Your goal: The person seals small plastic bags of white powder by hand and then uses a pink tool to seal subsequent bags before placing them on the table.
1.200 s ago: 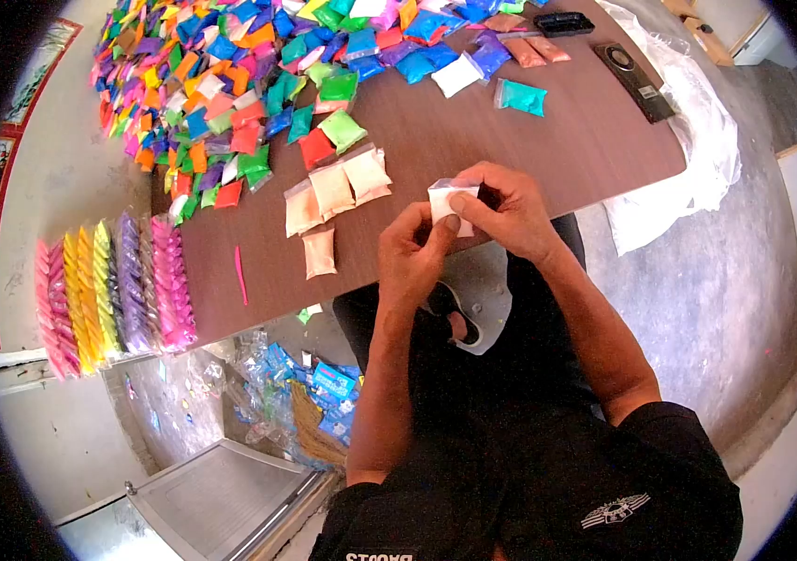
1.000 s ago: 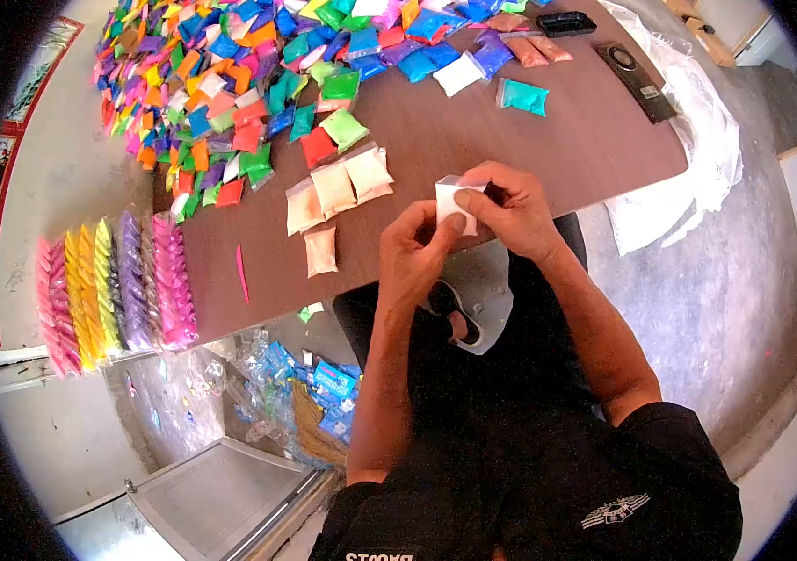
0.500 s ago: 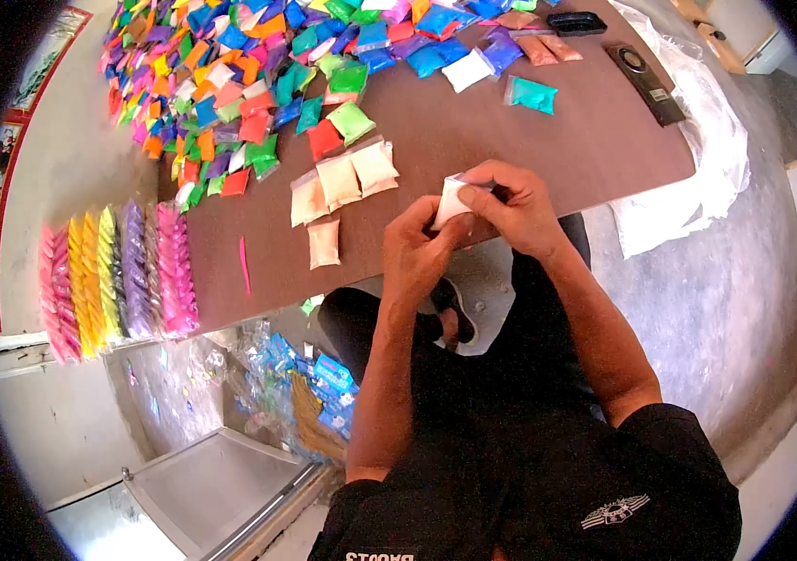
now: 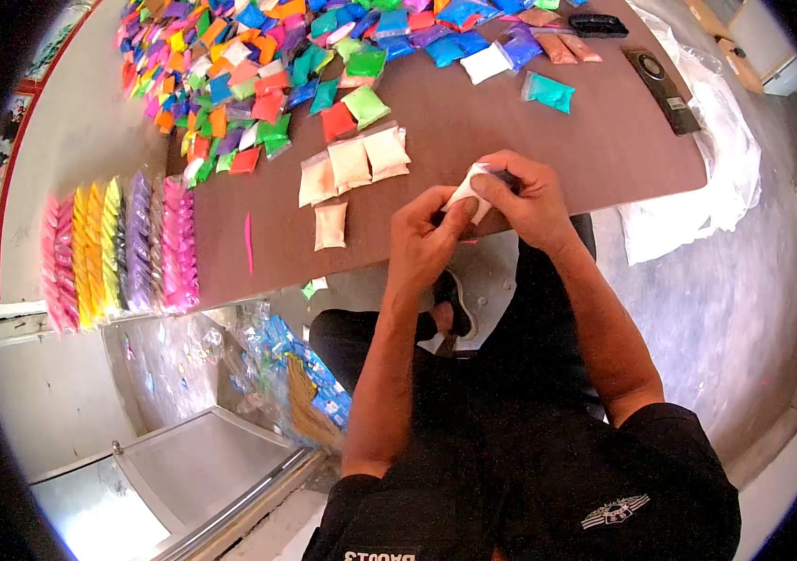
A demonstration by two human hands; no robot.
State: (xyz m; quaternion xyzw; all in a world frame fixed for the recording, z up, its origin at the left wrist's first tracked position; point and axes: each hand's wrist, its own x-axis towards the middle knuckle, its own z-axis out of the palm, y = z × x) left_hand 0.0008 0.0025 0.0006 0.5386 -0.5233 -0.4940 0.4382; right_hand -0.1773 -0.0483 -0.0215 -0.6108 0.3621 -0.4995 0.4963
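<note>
Over the table's near edge, I hold a small white packet (image 4: 475,190) between both hands. My left hand (image 4: 429,232) is closed, its thumb and fingers pinching the packet's left lower side. My right hand (image 4: 531,198) grips the right upper side, thumb pressed on the front. Fingers cover much of the packet. To the left of my hands lie several pale peach packets (image 4: 350,165) in an overlapping row, with a single peach packet (image 4: 330,225) below them.
A heap of colourful packets (image 4: 272,103) covers the brown table's (image 4: 459,112) far left. Bundles of twisted coloured packs (image 4: 137,245) line its left end. A pink strip (image 4: 249,243), a teal packet (image 4: 548,93), a black device (image 4: 664,92) and white plastic sheeting (image 4: 698,210) are around.
The view has shifted slightly, so the table's contents appear a little higher and further right. Both hands still grip the white packet, which is now tilted more and more covered by fingers.
</note>
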